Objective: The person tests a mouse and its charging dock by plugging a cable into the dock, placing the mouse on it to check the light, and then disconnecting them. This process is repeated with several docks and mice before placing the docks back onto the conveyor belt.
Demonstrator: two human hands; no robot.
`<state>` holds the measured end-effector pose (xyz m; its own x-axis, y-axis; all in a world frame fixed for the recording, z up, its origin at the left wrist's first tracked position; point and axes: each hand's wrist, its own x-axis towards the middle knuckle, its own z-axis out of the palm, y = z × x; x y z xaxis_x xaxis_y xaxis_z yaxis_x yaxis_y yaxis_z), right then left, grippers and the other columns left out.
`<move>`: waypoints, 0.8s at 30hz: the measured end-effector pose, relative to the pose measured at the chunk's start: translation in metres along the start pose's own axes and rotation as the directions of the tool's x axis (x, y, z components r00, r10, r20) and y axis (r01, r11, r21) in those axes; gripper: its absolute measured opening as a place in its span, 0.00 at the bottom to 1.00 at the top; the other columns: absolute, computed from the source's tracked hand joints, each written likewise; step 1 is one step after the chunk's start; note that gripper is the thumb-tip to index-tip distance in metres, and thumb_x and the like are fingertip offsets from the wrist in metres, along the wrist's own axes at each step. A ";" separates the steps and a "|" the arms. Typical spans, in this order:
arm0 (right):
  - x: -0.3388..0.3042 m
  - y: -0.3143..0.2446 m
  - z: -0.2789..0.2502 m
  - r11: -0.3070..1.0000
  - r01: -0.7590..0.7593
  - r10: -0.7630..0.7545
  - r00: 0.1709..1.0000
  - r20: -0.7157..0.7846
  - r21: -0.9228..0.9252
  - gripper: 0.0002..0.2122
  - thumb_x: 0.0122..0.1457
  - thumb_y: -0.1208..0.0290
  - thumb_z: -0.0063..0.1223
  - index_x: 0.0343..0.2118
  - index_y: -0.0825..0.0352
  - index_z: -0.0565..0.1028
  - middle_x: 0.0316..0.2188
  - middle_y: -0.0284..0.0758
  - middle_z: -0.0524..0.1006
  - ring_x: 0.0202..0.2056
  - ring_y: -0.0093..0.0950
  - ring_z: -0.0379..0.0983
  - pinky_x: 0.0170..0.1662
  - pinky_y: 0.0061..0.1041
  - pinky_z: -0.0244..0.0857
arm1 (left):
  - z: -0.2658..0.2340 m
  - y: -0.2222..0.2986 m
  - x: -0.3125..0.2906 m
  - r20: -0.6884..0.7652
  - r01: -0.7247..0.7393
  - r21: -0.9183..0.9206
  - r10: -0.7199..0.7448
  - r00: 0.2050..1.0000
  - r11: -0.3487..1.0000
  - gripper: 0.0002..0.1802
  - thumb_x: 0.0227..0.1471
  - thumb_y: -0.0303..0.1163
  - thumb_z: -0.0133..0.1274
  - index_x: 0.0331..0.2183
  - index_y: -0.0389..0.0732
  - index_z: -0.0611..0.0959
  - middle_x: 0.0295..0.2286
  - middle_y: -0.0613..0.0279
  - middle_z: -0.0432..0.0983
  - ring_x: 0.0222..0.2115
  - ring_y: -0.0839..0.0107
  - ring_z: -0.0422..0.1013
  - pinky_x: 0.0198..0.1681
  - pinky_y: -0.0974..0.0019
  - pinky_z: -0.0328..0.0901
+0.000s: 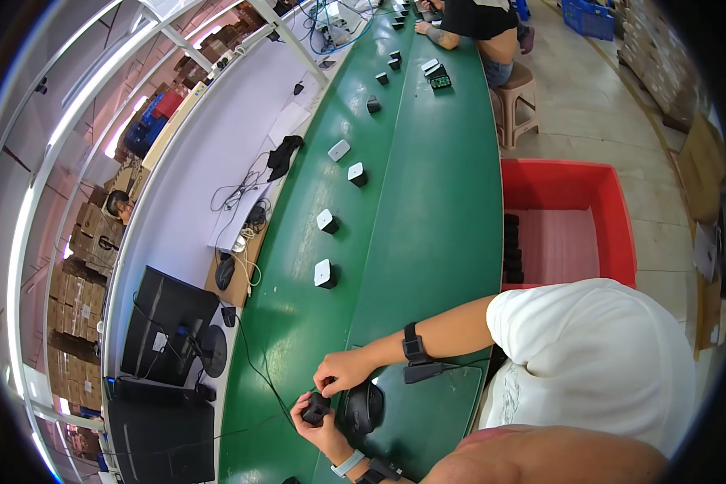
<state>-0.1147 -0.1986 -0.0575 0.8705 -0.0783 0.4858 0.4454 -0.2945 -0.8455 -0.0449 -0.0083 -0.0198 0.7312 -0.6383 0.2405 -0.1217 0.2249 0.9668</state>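
My left hand [324, 431], with a light watch band at its wrist, is closed around a small black block-shaped device [315, 409] above the green bench. My right hand [345, 371], with a black band on its wrist, meets the device from the far side. Its thumb and fingers are pinched together at the upper edge, where a small dark part shows that I cannot make out. A rounded black object [365, 407] rests on the bench close beside both hands. Farther along stand several black cubes with white tops, the nearest one [324, 273] beyond my right hand.
A monitor [168, 327], a black mouse [224, 273] and loose cables line the bench's left side. On the right, a red bin [569, 167] holds dark items along its wall. Another person [480, 32] works at the far end, near a stool [518, 97].
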 end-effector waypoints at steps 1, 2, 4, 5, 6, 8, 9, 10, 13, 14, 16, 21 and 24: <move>0.000 0.001 0.000 1.000 -0.001 0.001 1.000 0.000 0.000 0.09 0.58 0.68 0.62 0.34 0.69 0.80 0.26 0.37 0.81 0.28 0.29 0.77 0.33 0.31 0.68 | 0.001 0.000 0.000 0.002 -0.030 0.067 0.030 1.000 0.997 0.29 0.35 0.10 0.56 0.44 0.38 0.74 0.49 0.53 0.72 0.49 0.63 0.70 0.57 0.60 0.65; 0.001 0.002 0.000 1.000 0.004 -0.004 1.000 0.000 -0.015 0.09 0.58 0.68 0.62 0.34 0.69 0.80 0.26 0.37 0.82 0.28 0.29 0.78 0.33 0.31 0.68 | 0.002 -0.001 0.000 0.006 -0.059 0.134 0.059 0.998 0.989 0.29 0.36 0.10 0.55 0.44 0.37 0.74 0.48 0.53 0.72 0.49 0.64 0.70 0.57 0.61 0.65; 0.001 0.004 -0.001 1.000 0.008 -0.008 1.000 0.001 -0.030 0.08 0.57 0.68 0.63 0.33 0.69 0.80 0.26 0.37 0.82 0.28 0.29 0.78 0.33 0.31 0.68 | -0.002 -0.007 0.001 0.015 -0.059 0.195 0.057 0.998 0.979 0.29 0.37 0.11 0.54 0.46 0.36 0.74 0.47 0.54 0.72 0.48 0.64 0.70 0.57 0.61 0.65; 0.001 0.005 -0.002 0.999 -0.031 0.031 0.999 0.013 -0.023 0.08 0.57 0.69 0.63 0.33 0.69 0.80 0.26 0.37 0.82 0.28 0.29 0.78 0.33 0.31 0.69 | -0.003 -0.009 0.001 0.024 -0.060 0.256 0.055 0.998 0.965 0.29 0.39 0.12 0.53 0.47 0.35 0.73 0.46 0.54 0.71 0.47 0.65 0.70 0.56 0.62 0.65; 0.002 0.005 -0.002 0.997 -0.069 0.070 0.997 0.026 -0.016 0.07 0.57 0.69 0.62 0.33 0.69 0.80 0.25 0.37 0.82 0.28 0.29 0.78 0.33 0.31 0.69 | -0.001 -0.008 0.001 0.024 -0.059 0.256 0.055 0.998 0.965 0.29 0.39 0.12 0.53 0.47 0.35 0.73 0.46 0.54 0.71 0.47 0.65 0.70 0.56 0.62 0.65; 0.001 0.003 -0.005 0.995 -0.095 0.094 0.995 0.014 0.035 0.07 0.58 0.70 0.62 0.33 0.69 0.80 0.25 0.37 0.81 0.27 0.30 0.78 0.33 0.31 0.69 | 0.007 -0.006 0.003 0.071 -0.121 0.340 0.103 0.992 0.932 0.30 0.39 0.12 0.51 0.49 0.36 0.71 0.45 0.58 0.68 0.45 0.69 0.68 0.53 0.67 0.65; 0.000 0.001 -0.006 0.989 -0.120 0.120 0.993 0.006 0.086 0.07 0.58 0.71 0.62 0.33 0.70 0.80 0.24 0.37 0.81 0.26 0.30 0.77 0.33 0.31 0.69 | 0.013 0.001 0.001 0.071 -0.130 0.356 0.112 0.991 0.925 0.31 0.40 0.12 0.52 0.50 0.35 0.71 0.45 0.57 0.67 0.45 0.68 0.68 0.53 0.66 0.65; 0.001 -0.003 -0.007 0.989 -0.121 0.121 0.993 0.015 0.088 0.07 0.58 0.71 0.62 0.33 0.70 0.80 0.24 0.37 0.81 0.26 0.30 0.77 0.33 0.31 0.69 | 0.018 0.005 -0.003 0.063 -0.127 0.356 0.112 0.992 0.926 0.31 0.40 0.12 0.52 0.50 0.35 0.71 0.45 0.57 0.67 0.45 0.68 0.68 0.53 0.66 0.65; 0.000 -0.006 -0.008 0.969 -0.171 0.173 0.985 0.002 0.181 0.08 0.58 0.70 0.62 0.31 0.70 0.79 0.25 0.37 0.81 0.31 0.29 0.77 0.38 0.31 0.70 | 0.026 0.011 -0.006 -0.025 -0.132 0.262 0.143 0.989 0.956 0.25 0.47 0.20 0.54 0.50 0.35 0.72 0.42 0.57 0.71 0.41 0.68 0.70 0.47 0.66 0.69; 0.001 -0.006 -0.007 0.996 -0.055 0.062 0.992 -0.110 0.067 0.08 0.58 0.69 0.63 0.34 0.70 0.79 0.30 0.38 0.81 0.35 0.30 0.77 0.42 0.33 0.69 | 0.022 0.012 -0.003 -0.035 -0.004 0.161 0.010 0.999 0.987 0.21 0.52 0.24 0.53 0.49 0.36 0.72 0.41 0.58 0.71 0.39 0.70 0.70 0.43 0.68 0.69; 0.002 -0.013 -0.006 0.997 0.052 -0.062 0.977 -0.203 -0.055 0.10 0.58 0.68 0.64 0.36 0.69 0.78 0.34 0.39 0.81 0.39 0.32 0.76 0.46 0.35 0.68 | 0.015 0.012 0.000 -0.037 0.127 0.059 -0.125 0.991 0.990 0.17 0.57 0.29 0.53 0.48 0.37 0.73 0.39 0.59 0.72 0.37 0.72 0.70 0.38 0.70 0.69; -0.007 -0.029 -0.015 0.972 0.235 -0.229 0.959 0.168 -0.016 0.29 0.46 0.57 0.73 0.51 0.62 0.74 0.48 0.37 0.75 0.51 0.41 0.70 0.54 0.40 0.63 | 0.002 0.001 0.007 -0.194 0.043 -0.344 -0.116 0.974 0.938 0.15 0.66 0.40 0.49 0.44 0.37 0.73 0.39 0.58 0.73 0.34 0.71 0.70 0.34 0.70 0.67; -0.010 -0.036 -0.010 0.905 0.328 -0.141 0.832 0.536 -0.271 0.35 0.37 0.56 0.76 0.51 0.61 0.74 0.47 0.35 0.76 0.52 0.41 0.70 0.54 0.40 0.64 | 0.001 0.007 0.006 -0.225 0.034 -0.417 -0.139 0.964 0.908 0.20 0.66 0.42 0.48 0.48 0.34 0.73 0.44 0.54 0.75 0.37 0.68 0.71 0.43 0.68 0.68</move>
<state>-0.1409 -0.1966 -0.0299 0.7737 0.4869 0.4053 0.6320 -0.5501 -0.5458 -0.0423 -0.0113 -0.0110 0.8731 -0.4812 0.0781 0.1938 0.4896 0.8501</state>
